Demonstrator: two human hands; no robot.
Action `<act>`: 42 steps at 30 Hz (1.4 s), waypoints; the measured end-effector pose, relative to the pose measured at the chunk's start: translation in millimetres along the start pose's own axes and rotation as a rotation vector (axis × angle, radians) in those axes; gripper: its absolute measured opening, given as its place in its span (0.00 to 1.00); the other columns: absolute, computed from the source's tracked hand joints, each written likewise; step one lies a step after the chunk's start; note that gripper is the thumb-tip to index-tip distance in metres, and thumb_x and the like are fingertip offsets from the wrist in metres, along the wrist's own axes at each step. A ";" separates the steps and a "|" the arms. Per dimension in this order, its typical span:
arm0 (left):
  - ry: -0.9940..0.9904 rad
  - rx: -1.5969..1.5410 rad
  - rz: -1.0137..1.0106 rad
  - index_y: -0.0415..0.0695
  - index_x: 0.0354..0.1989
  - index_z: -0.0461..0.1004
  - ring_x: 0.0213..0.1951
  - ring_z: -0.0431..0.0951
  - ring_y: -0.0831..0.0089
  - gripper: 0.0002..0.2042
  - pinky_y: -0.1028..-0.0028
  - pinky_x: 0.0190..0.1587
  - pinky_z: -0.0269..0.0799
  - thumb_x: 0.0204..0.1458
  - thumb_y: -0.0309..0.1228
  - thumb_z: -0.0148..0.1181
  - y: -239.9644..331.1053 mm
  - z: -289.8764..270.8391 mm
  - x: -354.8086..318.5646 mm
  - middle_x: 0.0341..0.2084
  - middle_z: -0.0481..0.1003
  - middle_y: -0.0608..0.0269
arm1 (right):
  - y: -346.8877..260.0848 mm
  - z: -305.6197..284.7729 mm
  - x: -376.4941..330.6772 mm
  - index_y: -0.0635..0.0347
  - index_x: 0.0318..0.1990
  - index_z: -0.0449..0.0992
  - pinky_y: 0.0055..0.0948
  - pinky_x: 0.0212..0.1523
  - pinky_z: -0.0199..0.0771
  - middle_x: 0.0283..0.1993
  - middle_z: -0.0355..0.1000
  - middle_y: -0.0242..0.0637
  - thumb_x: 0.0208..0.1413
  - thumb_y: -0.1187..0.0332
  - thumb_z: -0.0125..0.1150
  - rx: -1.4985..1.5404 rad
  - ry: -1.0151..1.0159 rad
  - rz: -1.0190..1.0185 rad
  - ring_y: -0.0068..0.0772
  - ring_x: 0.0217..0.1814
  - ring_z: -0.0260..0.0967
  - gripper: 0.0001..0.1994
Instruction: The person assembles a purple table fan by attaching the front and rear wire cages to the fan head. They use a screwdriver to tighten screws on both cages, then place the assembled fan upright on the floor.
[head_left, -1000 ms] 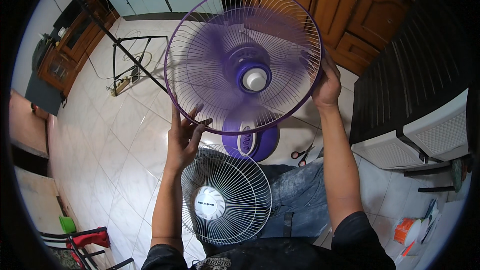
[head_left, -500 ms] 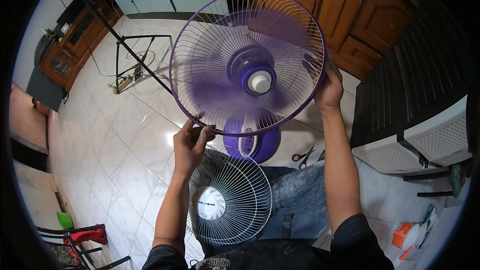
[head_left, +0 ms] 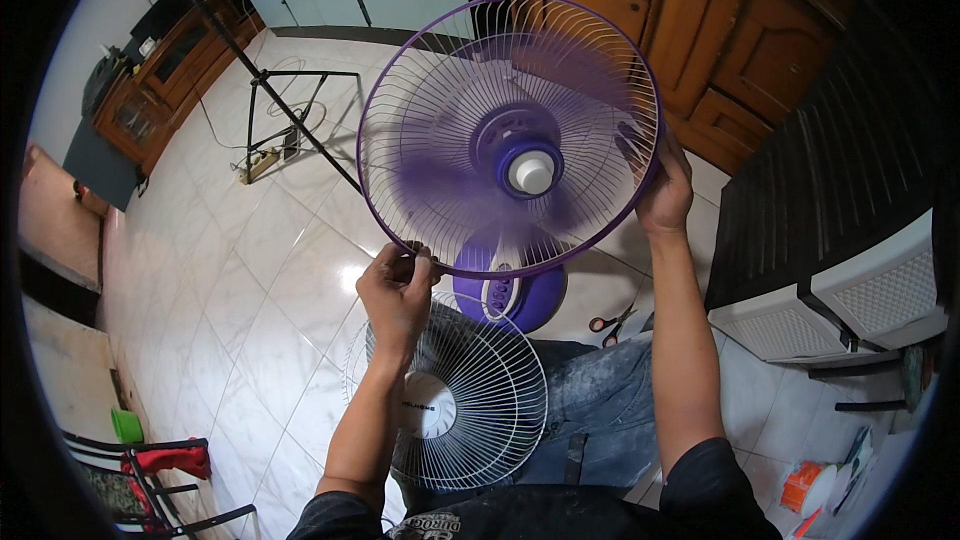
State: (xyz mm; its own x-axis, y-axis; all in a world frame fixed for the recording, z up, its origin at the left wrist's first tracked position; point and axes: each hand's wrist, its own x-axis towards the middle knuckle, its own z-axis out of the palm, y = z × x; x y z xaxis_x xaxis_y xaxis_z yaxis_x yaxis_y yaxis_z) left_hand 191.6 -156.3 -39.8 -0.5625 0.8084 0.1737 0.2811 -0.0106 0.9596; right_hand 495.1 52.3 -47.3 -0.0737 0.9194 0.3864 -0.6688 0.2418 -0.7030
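Note:
A standing electric fan faces me, its translucent purple blades sitting inside a wire rear guard with a purple rim. A white blade nut caps the hub. Below is the purple fan base with a row of buttons. My left hand pinches the rim at its lower left, fingertips partly hidden behind it. Around the rim's right side wraps my right hand, some fingers showing through the wires. The white front fan guard rests on my lap, its round centre badge partly covered by my left forearm.
Scissors lie on the tiled floor right of the base. A black tripod stands at far left beside a power strip. Wooden cabinets are behind the fan; a dark and white drawer unit is at right.
My left fingers have closed more tightly on the lower left of the rim. My right hand keeps its hold. The whole view has shifted slightly.

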 end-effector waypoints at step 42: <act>0.083 0.036 0.107 0.28 0.41 0.81 0.25 0.83 0.76 0.08 0.78 0.32 0.78 0.63 0.23 0.60 -1.2 10.0 -7.6 0.23 0.82 0.58 | 77.7 50.8 -180.6 0.61 0.51 0.79 0.43 0.63 0.79 0.51 0.80 0.38 0.71 0.70 0.60 0.057 0.358 0.518 0.33 0.55 0.78 0.07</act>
State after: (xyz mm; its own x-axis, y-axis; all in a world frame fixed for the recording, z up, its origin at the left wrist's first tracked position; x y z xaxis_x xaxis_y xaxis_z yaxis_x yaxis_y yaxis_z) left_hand 203.2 -156.6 -44.5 -0.5894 0.7526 0.2936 0.3701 -0.0715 0.9262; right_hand 418.9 -110.7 -141.3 -0.1530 0.9621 -0.2258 -0.6518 -0.2700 -0.7087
